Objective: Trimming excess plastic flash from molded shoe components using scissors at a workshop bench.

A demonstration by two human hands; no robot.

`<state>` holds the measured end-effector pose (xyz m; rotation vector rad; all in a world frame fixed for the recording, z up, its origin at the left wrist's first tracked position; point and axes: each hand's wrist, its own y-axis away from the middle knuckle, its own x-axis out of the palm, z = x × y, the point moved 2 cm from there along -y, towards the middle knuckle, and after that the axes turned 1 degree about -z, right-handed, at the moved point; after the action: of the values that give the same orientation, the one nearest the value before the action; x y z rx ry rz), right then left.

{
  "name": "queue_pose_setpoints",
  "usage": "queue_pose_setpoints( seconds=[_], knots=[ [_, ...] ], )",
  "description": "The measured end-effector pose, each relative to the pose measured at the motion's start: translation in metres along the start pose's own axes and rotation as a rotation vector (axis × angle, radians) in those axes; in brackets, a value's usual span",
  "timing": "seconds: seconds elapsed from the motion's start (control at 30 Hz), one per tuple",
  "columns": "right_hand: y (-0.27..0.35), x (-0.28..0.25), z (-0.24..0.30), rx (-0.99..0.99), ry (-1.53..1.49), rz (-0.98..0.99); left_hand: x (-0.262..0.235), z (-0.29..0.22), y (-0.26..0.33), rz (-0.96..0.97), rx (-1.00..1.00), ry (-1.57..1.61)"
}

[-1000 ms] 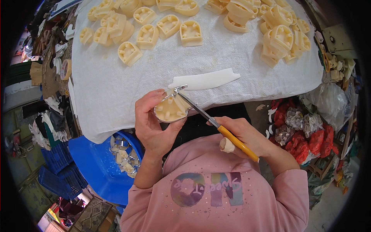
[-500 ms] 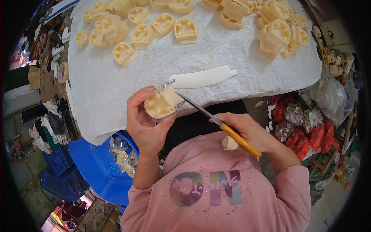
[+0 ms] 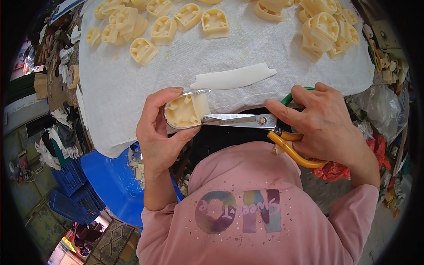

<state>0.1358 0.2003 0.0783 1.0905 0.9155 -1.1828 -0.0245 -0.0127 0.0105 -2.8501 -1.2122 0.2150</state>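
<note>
My left hand [image 3: 155, 132] grips a cream plastic heel-shaped piece [image 3: 181, 111] between thumb and fingers, its hollow side with small posts facing up. Shiny silver film wraps its outer wall, and a loose pale flap [image 3: 202, 105] stands off its right side. In my right hand [image 3: 324, 123] are scissors [image 3: 238, 120] with one green and one orange handle. Their blades look nearly closed, and the tips touch or almost touch the piece's lower right corner. A white strip [image 3: 236, 78] lies on the cloth just beyond.
Many similar cream pieces [image 3: 215, 23] lie spread and heaped along the far side of the white cloth [image 3: 110, 88]. A blue tub [image 3: 110, 190] holding silvery and cream pieces stands at the lower left. Clear and red plastic bags [image 3: 375, 115] crowd the right.
The scissors have turned from edge-on to flat, showing both handles. My right hand has moved up and right, and the cream piece is tilted flatter. The view has shifted slightly.
</note>
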Motion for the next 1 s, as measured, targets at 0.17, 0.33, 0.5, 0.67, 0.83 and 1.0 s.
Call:
queue_pose_setpoints(
  seconds=[0.17, 0.33, 0.5, 0.67, 0.83, 1.0],
  knots=[
    [0.001, -0.004, -0.002, -0.028, 0.026, -0.008, 0.001, -0.002, -0.001, 0.05, 0.061, -0.089],
    [0.0, -0.006, -0.006, -0.09, 0.082, -0.041, 0.002, 0.0, 0.0, 0.058, 0.041, -0.089],
    [-0.001, 0.0, -0.012, -0.146, 0.089, -0.071, 0.004, 0.001, -0.001, 0.055, 0.023, -0.088],
    [-0.004, 0.007, -0.015, -0.189, 0.133, -0.107, 0.005, 0.001, -0.001, 0.05, -0.051, -0.002],
    [-0.009, 0.009, -0.018, -0.221, 0.039, -0.166, -0.007, 0.007, 0.002, -0.068, -0.059, -0.044],
    [-0.01, 0.033, -0.022, 0.164, -0.27, -0.346, -0.02, 0.019, 0.005, -0.184, -0.058, -0.268]
  ],
)
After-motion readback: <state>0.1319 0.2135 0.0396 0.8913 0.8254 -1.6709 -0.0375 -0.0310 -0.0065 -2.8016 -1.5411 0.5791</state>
